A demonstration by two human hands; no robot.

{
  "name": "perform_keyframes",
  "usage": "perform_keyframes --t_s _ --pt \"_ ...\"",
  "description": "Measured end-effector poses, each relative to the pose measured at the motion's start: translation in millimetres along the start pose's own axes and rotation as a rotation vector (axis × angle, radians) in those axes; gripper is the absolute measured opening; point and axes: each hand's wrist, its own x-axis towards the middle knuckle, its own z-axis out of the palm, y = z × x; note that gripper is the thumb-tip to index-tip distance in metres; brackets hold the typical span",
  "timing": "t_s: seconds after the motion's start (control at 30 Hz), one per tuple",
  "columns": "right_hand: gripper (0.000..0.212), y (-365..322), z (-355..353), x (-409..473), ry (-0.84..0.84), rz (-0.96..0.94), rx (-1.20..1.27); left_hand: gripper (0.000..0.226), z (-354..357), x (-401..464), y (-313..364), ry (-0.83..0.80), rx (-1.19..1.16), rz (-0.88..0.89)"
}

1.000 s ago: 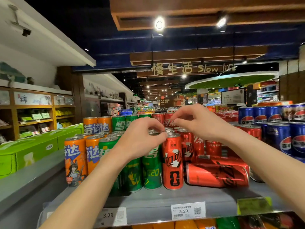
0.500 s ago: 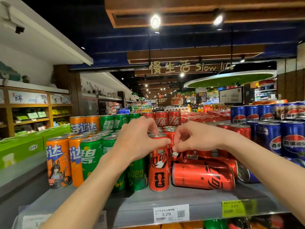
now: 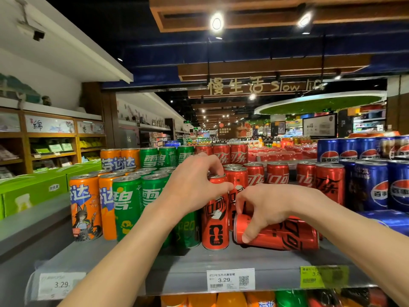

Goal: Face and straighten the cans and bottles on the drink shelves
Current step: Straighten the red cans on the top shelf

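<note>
On a grey shelf (image 3: 254,260) in a dim supermarket aisle, the left hand (image 3: 192,187) grips the top of an upright red can (image 3: 215,227); the right hand (image 3: 263,209) curls round a toppled can (image 3: 287,237) just beside it.

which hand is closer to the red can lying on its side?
Right. The right hand grips the left end of the tipped red can. The left hand is up and to the left, holding the top of the upright red can.
</note>
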Motion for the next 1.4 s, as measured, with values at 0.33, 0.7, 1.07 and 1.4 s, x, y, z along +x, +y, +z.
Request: perform_keyframes --t_s 0.33,0.7,1.07,1.4 --pt "0.093 11.8 -0.8 -17.2 -0.11 0.006 -0.099 0.027 8.5 -1.3 11.3 0.07 0.046 0.007" --pt "0.08 47.0 -11.0 -35.5 0.262 -0.115 0.325 0.015 20.3 -4.2 37.8 0.211 -0.042 0.131" --pt "0.056 63.2 7.6 -46.0 0.422 -0.423 0.754 0.06 13.8 -2.3 55.5 -0.049 -0.032 0.187" --pt "0.075 75.1 4.6 -51.2 0.262 -0.354 0.73 0.044 -0.4 -0.2 57.5 0.059 -0.342 0.186"
